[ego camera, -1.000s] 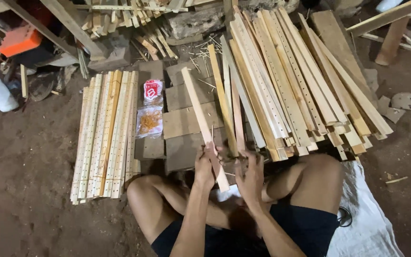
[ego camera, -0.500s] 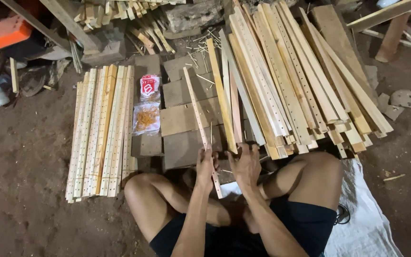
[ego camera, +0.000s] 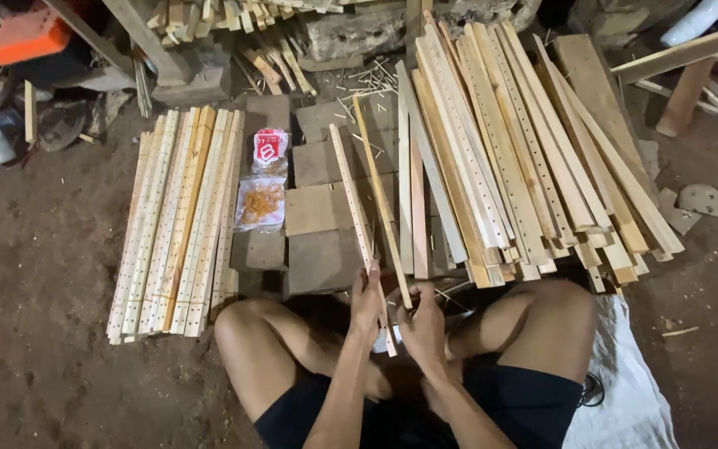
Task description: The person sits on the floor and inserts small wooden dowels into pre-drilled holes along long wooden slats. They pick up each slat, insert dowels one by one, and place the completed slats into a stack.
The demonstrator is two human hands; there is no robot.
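**Wooden slat held at its near end, both hands close together**

Pale wood is what I have in hand: a thin perforated slat (ego camera: pixel 357 208), its near end pinched at my lap and its far end reaching out over the cardboard pieces (ego camera: pixel 319 208) on the dirt floor (ego camera: pixel 35 266). My left hand (ego camera: pixel 366 301) has its fingers curled snugly around the slat's lower part; my right hand (ego camera: pixel 423 326) sits just beside it, fingers bent toward the same end, though I cannot tell whether they grip the slat or something small against it. A second thin stick (ego camera: pixel 382 208) lies slanted right next to the one I hold.

To do this well, I judge I should keep the left grip firm and low so the long free end does not swing, and keep the row of holes facing up. Finished-looking slats lie flat in a stack (ego camera: pixel 178 224) on my left; the larger heap (ego camera: pixel 525 158) fans out on my right, near a small red packet (ego camera: pixel 269 148) and clear bag (ego camera: pixel 261 202).
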